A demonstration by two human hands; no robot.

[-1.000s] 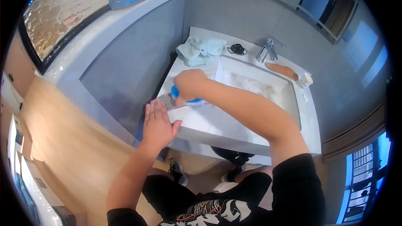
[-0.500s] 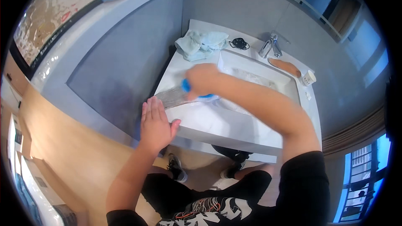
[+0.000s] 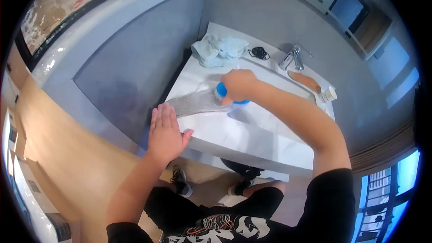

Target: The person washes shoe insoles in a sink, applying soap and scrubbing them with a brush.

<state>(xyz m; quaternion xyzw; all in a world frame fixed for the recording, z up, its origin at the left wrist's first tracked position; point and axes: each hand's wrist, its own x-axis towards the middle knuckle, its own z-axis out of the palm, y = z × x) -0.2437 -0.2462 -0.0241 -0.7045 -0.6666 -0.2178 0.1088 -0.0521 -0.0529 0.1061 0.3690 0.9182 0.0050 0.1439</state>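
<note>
A wet-looking grey strip of cloth, sock-like in shape [image 3: 193,103], lies flat across the white countertop [image 3: 256,137]. My left hand [image 3: 166,132] rests on its left end near the counter's edge, fingers straight and side by side, palm down, thumb apart. Over the cloth's right end, my right hand [image 3: 240,85] is closed around a blue scrub brush [image 3: 221,90]. The brush's underside is mostly hidden, but it appears to touch the cloth.
Behind my right arm is a white sink [image 3: 310,92] with a chrome faucet [image 3: 292,57]. A pale green towel [image 3: 218,49], a black bundle [image 3: 259,53], a brown insole-shaped piece [image 3: 305,81] and a paper cup [image 3: 329,94] lie around it. A grey partition [image 3: 144,49] rises at left.
My right hand has moved to the right along the grey cloth with the brush, uncovering more of it. My left hand stays on the left end. The view has shifted slightly.
</note>
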